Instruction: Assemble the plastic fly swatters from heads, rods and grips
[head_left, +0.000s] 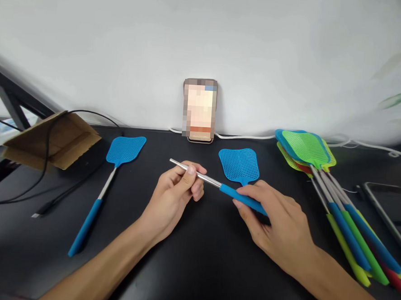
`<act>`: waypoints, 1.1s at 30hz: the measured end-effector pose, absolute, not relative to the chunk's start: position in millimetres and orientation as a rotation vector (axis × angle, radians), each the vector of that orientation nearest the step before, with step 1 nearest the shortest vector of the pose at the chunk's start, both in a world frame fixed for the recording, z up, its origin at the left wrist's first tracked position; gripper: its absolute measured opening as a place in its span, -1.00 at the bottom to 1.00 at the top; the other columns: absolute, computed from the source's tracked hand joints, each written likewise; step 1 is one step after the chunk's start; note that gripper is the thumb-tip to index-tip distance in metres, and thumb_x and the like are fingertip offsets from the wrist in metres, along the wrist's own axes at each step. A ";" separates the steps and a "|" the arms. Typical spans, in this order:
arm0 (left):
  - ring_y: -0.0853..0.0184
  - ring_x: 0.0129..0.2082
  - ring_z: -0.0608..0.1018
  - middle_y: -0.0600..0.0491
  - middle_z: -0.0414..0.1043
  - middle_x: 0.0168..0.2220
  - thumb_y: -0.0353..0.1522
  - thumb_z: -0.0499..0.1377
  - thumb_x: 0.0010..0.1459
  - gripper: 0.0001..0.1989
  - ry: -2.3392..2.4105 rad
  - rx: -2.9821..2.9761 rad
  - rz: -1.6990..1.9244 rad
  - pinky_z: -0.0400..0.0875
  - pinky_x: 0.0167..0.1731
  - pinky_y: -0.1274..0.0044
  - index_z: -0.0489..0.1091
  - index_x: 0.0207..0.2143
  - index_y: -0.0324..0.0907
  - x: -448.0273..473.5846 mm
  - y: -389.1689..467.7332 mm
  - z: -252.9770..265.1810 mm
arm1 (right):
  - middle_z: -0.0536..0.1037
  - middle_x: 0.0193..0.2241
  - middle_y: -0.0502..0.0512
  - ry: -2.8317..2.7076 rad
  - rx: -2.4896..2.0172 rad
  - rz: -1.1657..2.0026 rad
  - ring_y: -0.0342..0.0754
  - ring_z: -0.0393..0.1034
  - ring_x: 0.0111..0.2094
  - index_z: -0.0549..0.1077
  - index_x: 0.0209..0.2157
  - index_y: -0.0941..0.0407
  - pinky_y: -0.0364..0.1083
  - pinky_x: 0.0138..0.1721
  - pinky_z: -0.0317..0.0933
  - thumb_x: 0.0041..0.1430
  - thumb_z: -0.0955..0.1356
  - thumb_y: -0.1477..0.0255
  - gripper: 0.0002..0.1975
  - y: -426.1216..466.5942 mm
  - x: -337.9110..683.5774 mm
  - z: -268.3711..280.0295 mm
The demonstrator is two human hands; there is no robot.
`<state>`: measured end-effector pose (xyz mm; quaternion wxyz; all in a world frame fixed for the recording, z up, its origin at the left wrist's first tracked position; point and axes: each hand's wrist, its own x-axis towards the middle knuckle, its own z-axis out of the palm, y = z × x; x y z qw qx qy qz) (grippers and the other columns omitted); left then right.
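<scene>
A fly swatter handle (209, 181), a silver metal rod with a blue grip, is held slantwise between my two hands. My left hand (175, 193) pinches the rod near its bare upper end. Around the blue grip, the fingers of my right hand (278, 218) are closed. Just beyond my right hand a loose blue swatter head (239, 164) lies on the table, its neck partly hidden by the fingers. To the left lies a whole blue fly swatter (125, 151), its head away from me and its grip towards me.
On the right lies a pile of fly swatters (309, 150) in green, blue, yellow and red, beside a dark phone-like device (392, 209). A lit phone (199, 109) leans on the wall. At the left are a cardboard box (54, 141) and a black cable (72, 187).
</scene>
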<state>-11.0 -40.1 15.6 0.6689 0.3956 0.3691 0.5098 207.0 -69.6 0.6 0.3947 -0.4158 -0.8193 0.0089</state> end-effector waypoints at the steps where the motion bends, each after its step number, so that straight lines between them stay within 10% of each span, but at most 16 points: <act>1: 0.44 -0.48 0.28 0.14 0.22 -0.51 -0.26 0.17 0.40 -0.79 0.819 0.903 1.149 0.22 -0.41 0.54 0.48 -0.21 -0.23 -11.2 -40.0 15.0 | 0.54 -0.31 0.03 -2.080 -1.041 0.009 -0.09 0.47 -0.33 0.42 -0.09 0.09 -0.11 -0.33 0.28 0.33 0.39 0.57 -0.84 -69.5 206.9 0.6; 11: 0.42 -0.47 0.24 0.16 0.19 -0.53 -0.26 0.11 0.44 -0.79 0.700 0.918 1.164 0.17 -0.35 0.51 0.41 -0.25 -0.17 -8.9 -41.7 6.3 | 0.54 -0.45 -0.03 -2.045 -1.016 0.140 -0.14 0.42 -0.50 0.44 -0.11 0.10 -0.13 -0.43 0.24 0.35 0.37 0.57 -0.87 -76.8 200.3 6.1; 20: 0.41 -0.52 0.18 0.20 0.12 -0.58 -0.10 0.16 0.37 -0.64 0.780 0.898 1.131 0.12 -0.42 0.55 0.33 -0.37 -0.17 -0.1 -46.6 7.4 | 0.61 -0.45 0.00 -1.475 -1.166 1.588 -0.18 0.33 -0.65 0.33 -0.24 0.07 -0.18 -0.61 0.10 0.47 0.24 0.15 -0.72 -96.8 176.0 12.2; 25: 0.45 -0.60 0.16 0.19 0.13 -0.62 0.04 0.01 0.38 -0.45 0.721 0.910 0.814 0.06 -0.51 0.55 0.23 -0.49 -0.18 2.2 -53.6 1.2 | 0.58 -0.47 0.06 -1.759 -1.081 1.503 -0.09 0.45 -0.42 0.50 -0.39 0.12 -0.12 -0.38 0.24 0.41 0.32 0.17 -0.63 -89.3 181.1 16.0; 33: 0.50 -0.69 0.12 0.24 0.06 -0.66 0.08 -0.01 0.37 -0.45 0.669 0.975 0.591 0.00 -0.63 0.58 0.26 -0.44 -0.18 -3.5 -57.8 11.3 | 0.43 -0.44 -0.03 -1.314 -1.098 1.504 -0.15 0.21 -0.47 0.52 -0.05 0.08 -0.12 -0.41 0.14 0.39 0.36 0.19 -0.72 -72.5 198.1 8.4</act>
